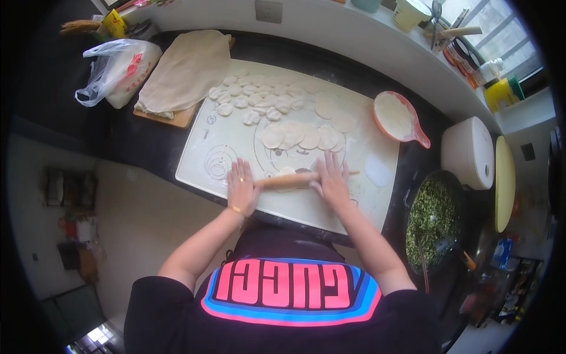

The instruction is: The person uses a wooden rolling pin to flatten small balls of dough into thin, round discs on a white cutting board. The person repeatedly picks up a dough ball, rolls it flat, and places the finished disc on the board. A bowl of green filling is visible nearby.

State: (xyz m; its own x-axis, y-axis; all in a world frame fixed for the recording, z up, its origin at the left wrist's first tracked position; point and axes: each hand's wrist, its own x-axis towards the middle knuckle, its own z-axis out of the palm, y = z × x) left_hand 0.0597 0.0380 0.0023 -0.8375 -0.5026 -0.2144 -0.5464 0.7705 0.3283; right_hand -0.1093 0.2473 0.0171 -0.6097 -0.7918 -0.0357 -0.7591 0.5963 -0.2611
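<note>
Both hands lie flat, palms down and fingers spread, on a slim wooden rolling pin [295, 179] that lies crosswise near the front edge of a pale, floured mat [206, 141]. The left hand [242, 187] presses one end, the right hand [330, 180] the other; neither is clenched round it. Under the pin's middle sits a small disc of dough [287, 173], partly hidden. The mat is smooth, printed with faint circles, and covers much of the dark bench [141, 138].

Just beyond the pin, thin round wrappers [300, 137] overlap in a row. Farther back lie many small, thick dough pieces [247, 94], dusted white. A cream cloth [186, 68] is draped over a wooden board [177, 118] at the mat's left, beside a crumpled plastic bag [115, 68]. To the right stands a red-rimmed scoop of flour [396, 115], and nearer, a dark bowl of chopped green filling [433, 218].
</note>
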